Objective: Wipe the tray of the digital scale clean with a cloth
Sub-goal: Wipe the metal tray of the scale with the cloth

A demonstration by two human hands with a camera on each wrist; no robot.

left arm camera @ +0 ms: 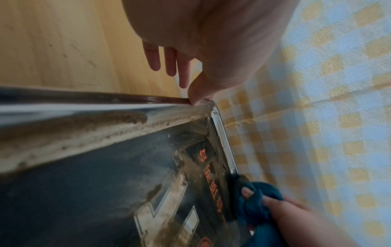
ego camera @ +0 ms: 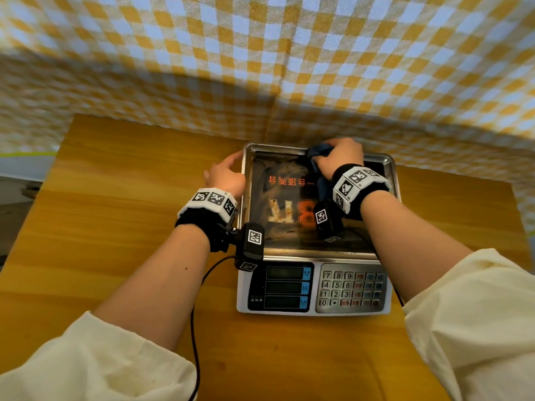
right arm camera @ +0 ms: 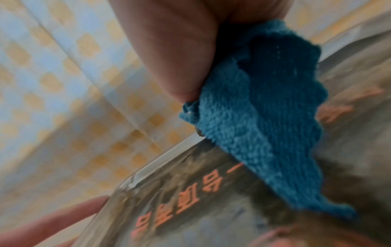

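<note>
Sitting on a wooden table (ego camera: 115, 227) before checked fabric (ego camera: 260, 53), the scale (ego camera: 249, 287) is showing keys 0–9. Toward the tray's (ego camera: 388, 164) twelve o'clock edge, the right hand (ego camera: 338, 157) is clutching the cloth (ego camera: 315, 150). Left wrist: left hand (left arm camera: 211, 41), fingers relaxed, thumb touching the grimy rim. Right wrist: orange characters, too blurred to read.

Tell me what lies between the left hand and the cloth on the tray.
Only grimy tray floor with orange print, as the head view shows. The left hand rests at the tray's left rim; the right hand grips the blue cloth at the far edge.
</note>
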